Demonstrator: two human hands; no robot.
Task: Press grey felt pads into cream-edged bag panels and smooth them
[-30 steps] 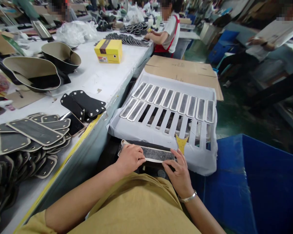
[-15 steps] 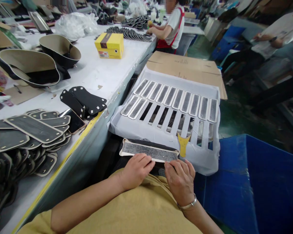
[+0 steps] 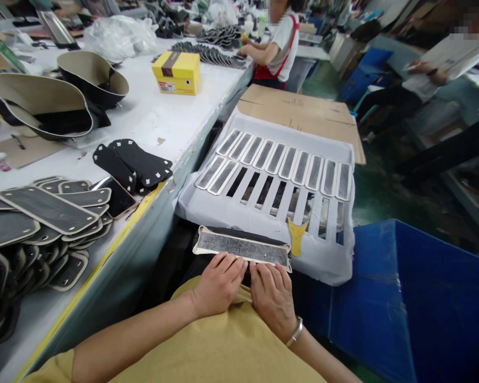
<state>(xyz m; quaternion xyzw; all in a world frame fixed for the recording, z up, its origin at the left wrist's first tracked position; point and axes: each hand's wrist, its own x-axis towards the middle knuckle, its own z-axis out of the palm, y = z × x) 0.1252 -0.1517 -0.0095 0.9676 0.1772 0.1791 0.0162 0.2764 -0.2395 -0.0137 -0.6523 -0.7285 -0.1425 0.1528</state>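
A long grey felt-like panel with a cream border (image 3: 239, 247) lies crosswise in front of my body. My left hand (image 3: 222, 282) is closed on its near edge, around the middle, with the fingertips pressed on the cream border. Close beside it, my right hand (image 3: 272, 298) grips the same edge further right, fingers bent over it; the thumbs are hidden. Just beyond the panel, a yellow notched tool (image 3: 297, 236) lies on the pale covered rack (image 3: 239, 210). Rows of finished-looking grey panels with light borders (image 3: 289, 162) rest on that rack's slats.
On the left, a white table (image 3: 139, 111) bears a pile of bordered dark panels (image 3: 50, 210), black perforated-edge pieces (image 3: 138, 162), a phone (image 3: 115, 197) and a yellow box (image 3: 176, 73). A blue bin (image 3: 367, 298) stands at right. Two other people work or sit further back.
My right hand has slid left along the panel's near edge, close to my left hand. The panel's right corner now shows. The view has shifted slightly.
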